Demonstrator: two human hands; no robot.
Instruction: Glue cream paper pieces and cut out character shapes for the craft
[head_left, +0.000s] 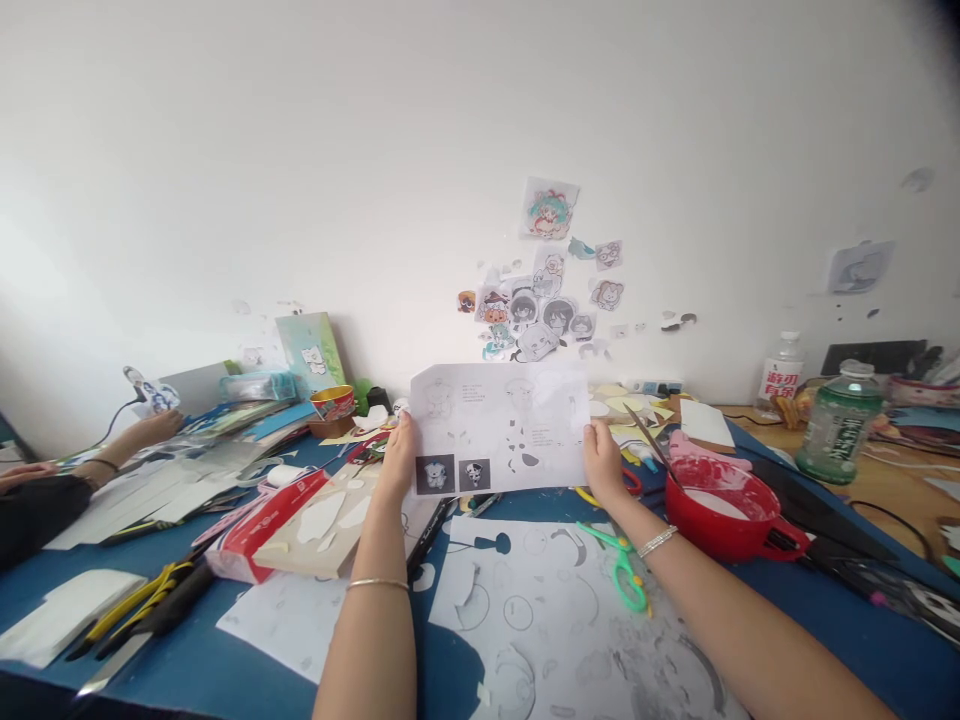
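A white printed sheet [499, 425] is held up above the table, upright and facing me. It carries faint line drawings, small text, grey shapes and two dark photo boxes along its lower left. My left hand [400, 455] is closed on its left edge, and my right hand [602, 462] grips the right edge. Below the sheet lies a larger paper [517, 590] with drawn circles and shapes, several of them cut out. Green-handled scissors [626, 570] rest on that paper beside my right forearm.
At right stand a red handled bowl [720, 510] and a green-labelled bottle [838, 425]. A red box [266, 525], cardboard [322, 530] and a yellow-black cutter [135, 605] lie left. Another person's hand [157, 428] holds a paper figure far left. Cut-out stickers [551, 210] cover the wall.
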